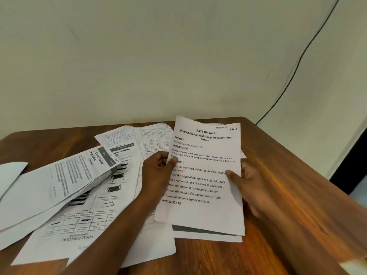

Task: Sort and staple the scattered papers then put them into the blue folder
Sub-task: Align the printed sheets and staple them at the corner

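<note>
Head view: both forearms are getting cut off by the bottom edge, right one motion-blurred. Left hand point(158, 171) is pinching the left edge of the task sheet point(206, 175), thumb on top, other fingers curled and partly hidden behind the paper. Right hand point(248, 181) is gripping the right edge, thumb lying on the printed face, remaining fingers behind the sheet and blurred, so can't tell how they're sitting.

Task sheet is being held tilted just above the wooden table point(278, 155), heading reading "TASK ID: 3649"; at least one more sheet is showing under its bottom edge, exact count unclear. Left margin text is getting covered by the left thumb.

Loose papers point(95, 195) are lying overlapped on the table's left half: a curled printed sheet on top, a furniture diagram sheet point(111, 197) under it, handwritten pages point(151, 139) at the back. Count hard to fix, at least five. Matte white, creased.

Black cable point(297, 62) is running down the cream wall point(139, 56).
</note>
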`<move>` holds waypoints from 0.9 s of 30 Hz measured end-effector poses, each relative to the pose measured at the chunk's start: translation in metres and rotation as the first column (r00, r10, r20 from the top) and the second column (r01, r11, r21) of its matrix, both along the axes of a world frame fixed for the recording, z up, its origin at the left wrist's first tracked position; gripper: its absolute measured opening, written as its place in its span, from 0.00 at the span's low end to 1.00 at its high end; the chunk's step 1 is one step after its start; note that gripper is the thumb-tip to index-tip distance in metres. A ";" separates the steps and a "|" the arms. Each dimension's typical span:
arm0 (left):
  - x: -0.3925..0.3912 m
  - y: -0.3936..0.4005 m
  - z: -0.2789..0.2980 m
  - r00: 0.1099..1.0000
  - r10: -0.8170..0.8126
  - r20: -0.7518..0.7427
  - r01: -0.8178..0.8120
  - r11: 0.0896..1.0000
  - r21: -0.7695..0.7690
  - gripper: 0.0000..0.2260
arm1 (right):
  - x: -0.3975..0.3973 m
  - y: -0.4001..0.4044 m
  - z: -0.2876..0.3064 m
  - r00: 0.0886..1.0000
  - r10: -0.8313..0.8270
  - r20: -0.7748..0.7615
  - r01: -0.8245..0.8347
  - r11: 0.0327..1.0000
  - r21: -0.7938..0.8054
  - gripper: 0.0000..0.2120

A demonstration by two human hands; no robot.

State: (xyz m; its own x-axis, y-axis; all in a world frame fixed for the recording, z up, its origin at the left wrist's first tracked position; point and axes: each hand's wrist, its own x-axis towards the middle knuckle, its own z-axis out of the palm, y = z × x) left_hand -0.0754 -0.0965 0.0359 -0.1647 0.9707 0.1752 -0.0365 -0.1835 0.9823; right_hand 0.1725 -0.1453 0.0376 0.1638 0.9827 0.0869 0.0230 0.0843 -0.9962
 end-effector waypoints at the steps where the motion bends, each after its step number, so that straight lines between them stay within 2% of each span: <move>1: 0.004 -0.003 0.002 1.000 -0.003 -0.007 0.003 1.000 -0.010 0.03 | 0.004 0.000 0.002 1.000 -0.025 0.006 0.025 1.000 -0.002 0.10; 4: 0.019 -0.013 0.010 0.997 -0.065 -0.049 0.064 0.998 -0.023 0.05 | 0.026 -0.002 0.016 0.988 -0.136 0.075 0.138 0.990 -0.030 0.06; 8: 0.059 -0.032 0.022 0.973 -0.216 -0.081 0.214 0.976 -0.033 0.10 | 0.076 -0.007 0.031 0.929 -0.189 0.317 0.210 0.977 -0.034 0.04; 10: 0.086 -0.041 0.026 0.946 -0.315 -0.076 0.311 0.948 -0.068 0.13 | 0.104 -0.011 0.037 0.851 -0.182 0.492 0.234 0.971 -0.045 0.04; 13: 0.128 -0.053 0.029 0.885 -0.454 -0.099 0.444 0.889 -0.108 0.21 | 0.147 -0.015 0.040 0.672 -0.232 0.704 0.360 0.932 -0.036 0.05; 15: 0.152 -0.057 0.030 0.849 -0.506 -0.149 0.493 0.862 -0.118 0.27 | 0.171 -0.015 0.036 0.573 -0.263 0.776 0.446 0.895 -0.027 0.07; 17: 0.176 -0.061 0.027 0.815 -0.546 -0.195 0.533 0.838 -0.118 0.37 | 0.192 -0.014 0.030 0.508 -0.279 0.815 0.511 0.859 -0.025 0.08; 19: 0.197 -0.062 0.024 0.790 -0.564 -0.239 0.546 0.825 -0.143 0.42 | 0.206 -0.013 0.025 0.436 -0.275 0.857 0.556 0.831 -0.016 0.09; 23: 0.220 -0.063 0.019 0.725 -0.514 -0.458 0.498 0.851 -0.166 0.33 | 0.214 -0.007 0.017 0.362 -0.248 0.898 0.564 0.826 0.001 0.10; 27: 0.226 -0.059 0.007 0.680 -0.429 -0.595 0.512 0.858 -0.034 0.27 | 0.216 0.001 0.007 0.343 -0.256 0.904 0.595 0.804 0.002 0.11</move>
State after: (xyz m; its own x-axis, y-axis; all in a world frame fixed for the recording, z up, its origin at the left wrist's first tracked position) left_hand 0.1510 -0.1554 0.0427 0.4770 0.8545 0.2056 0.3972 -0.4183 0.8169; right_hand 0.3883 -0.1447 0.0449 0.5776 0.7946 0.1871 0.7823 -0.4733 -0.4050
